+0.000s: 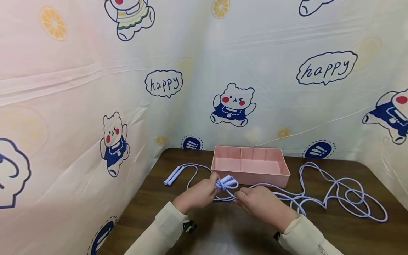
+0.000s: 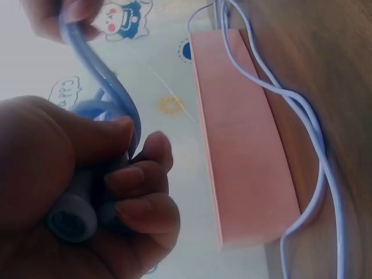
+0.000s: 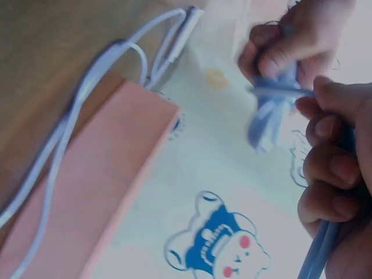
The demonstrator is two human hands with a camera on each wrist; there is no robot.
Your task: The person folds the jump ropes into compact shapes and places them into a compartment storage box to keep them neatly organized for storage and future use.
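Observation:
My left hand (image 1: 202, 193) grips a bundled jump rope (image 1: 227, 182), its pale lavender cord wound around the light handles. One handle's round end (image 2: 72, 224) pokes out below the thumb in the left wrist view. Pinched in my right hand (image 1: 264, 204) is the cord (image 2: 96, 67) that runs taut from the bundle. More strands (image 3: 321, 250) pass through the right fist and come out underneath it. Both hands are raised in front of a pink two-compartment box (image 1: 251, 178), apart from it. The palms hide part of the bundle.
On the dark wooden table (image 1: 220, 230), a second pair of jump rope handles (image 1: 173, 175) lies at the left. Loose lavender cord (image 1: 363, 202) sprawls in loops at the right, and strands cross before the box. A printed curtain (image 1: 271, 106) hangs behind and along the sides.

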